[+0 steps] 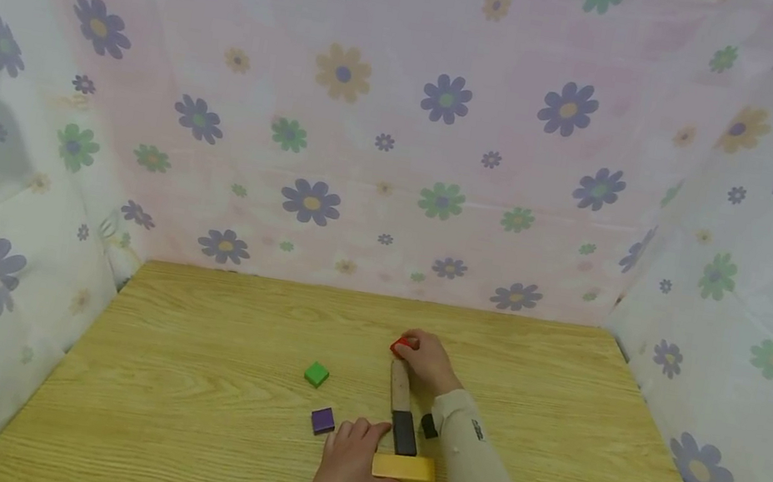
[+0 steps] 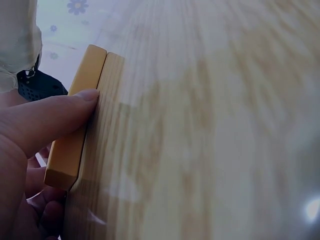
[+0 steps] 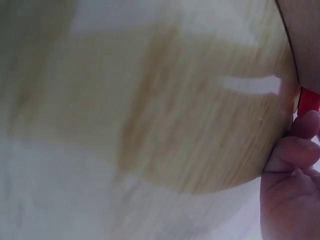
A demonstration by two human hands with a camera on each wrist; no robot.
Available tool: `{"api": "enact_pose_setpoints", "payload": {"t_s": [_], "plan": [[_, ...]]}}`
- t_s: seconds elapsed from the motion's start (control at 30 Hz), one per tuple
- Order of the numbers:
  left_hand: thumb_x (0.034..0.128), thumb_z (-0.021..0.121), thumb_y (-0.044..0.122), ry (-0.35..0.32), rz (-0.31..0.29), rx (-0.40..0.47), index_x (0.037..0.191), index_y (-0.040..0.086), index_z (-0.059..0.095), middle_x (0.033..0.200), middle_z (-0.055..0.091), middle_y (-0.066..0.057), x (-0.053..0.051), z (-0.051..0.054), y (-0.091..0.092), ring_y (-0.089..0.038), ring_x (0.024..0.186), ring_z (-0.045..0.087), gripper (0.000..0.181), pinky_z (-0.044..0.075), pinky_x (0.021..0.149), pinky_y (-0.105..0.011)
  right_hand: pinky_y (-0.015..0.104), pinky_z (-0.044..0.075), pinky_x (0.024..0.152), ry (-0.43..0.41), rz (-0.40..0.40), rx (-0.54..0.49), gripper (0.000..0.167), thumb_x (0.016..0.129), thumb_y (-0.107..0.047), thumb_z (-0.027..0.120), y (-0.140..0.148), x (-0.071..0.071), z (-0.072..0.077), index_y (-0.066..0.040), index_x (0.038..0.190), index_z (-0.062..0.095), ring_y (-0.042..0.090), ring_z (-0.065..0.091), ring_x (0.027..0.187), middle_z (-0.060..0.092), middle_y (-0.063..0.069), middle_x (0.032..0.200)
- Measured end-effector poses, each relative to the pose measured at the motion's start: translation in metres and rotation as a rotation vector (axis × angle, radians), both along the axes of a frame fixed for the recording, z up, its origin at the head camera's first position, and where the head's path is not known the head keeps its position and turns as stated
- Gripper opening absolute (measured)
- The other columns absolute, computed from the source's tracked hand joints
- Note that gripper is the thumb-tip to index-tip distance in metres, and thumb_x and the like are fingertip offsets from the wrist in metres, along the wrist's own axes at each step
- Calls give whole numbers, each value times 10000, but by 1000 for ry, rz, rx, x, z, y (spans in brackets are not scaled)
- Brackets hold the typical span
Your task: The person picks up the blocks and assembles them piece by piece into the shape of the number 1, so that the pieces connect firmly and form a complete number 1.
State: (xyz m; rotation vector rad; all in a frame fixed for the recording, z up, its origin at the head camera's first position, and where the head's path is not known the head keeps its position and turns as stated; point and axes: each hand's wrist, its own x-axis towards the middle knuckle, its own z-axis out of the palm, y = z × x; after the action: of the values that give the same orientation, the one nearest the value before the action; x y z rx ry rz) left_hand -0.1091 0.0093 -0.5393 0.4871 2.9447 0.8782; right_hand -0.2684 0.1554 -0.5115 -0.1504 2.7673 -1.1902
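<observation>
My left hand (image 1: 351,467) holds a yellow block (image 1: 404,468), its thumb on the near side and the fingers around the left end. The left wrist view shows the thumb across this yellow block (image 2: 82,120). My right hand (image 1: 430,362), farther back, pinches a small red block (image 1: 401,346); the fingers partly hide it. Between the hands, a black block (image 1: 404,435) and a tan piece (image 1: 400,386) lie end to end. The black one meets the yellow block. In the right wrist view, only a bit of the red block (image 3: 308,101) shows beside the fingers.
A green block (image 1: 316,374) and a purple block (image 1: 322,421) lie left of the row. A small black piece (image 1: 429,426) sits to its right, partly behind the right sleeve. Flowered curtains (image 1: 427,222) enclose the wooden table (image 1: 197,380) at the back and sides.
</observation>
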Motion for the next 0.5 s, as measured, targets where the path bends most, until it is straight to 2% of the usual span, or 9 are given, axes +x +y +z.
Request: {"api": "enact_pose_setpoints", "payload": {"t_s": [0.2,0.5], "plan": [[635,691,572,-9,-4,-10,1273,179,472,907,379,92,0,-2,0,-124,767,288,781,198,615,-292,406,438,787,36,32,31,314,882,-218,563,1,-1,-1,-51,1149,569,261,551,952,579,117,1073],[640,685,574,1,-2,-11,1284,175,466,886,353,105,0,-3,0,-121,766,281,788,197,624,-289,400,433,789,23,40,23,267,869,-208,584,2,-1,-3,-65,1094,586,249,542,954,569,97,1067]]}}
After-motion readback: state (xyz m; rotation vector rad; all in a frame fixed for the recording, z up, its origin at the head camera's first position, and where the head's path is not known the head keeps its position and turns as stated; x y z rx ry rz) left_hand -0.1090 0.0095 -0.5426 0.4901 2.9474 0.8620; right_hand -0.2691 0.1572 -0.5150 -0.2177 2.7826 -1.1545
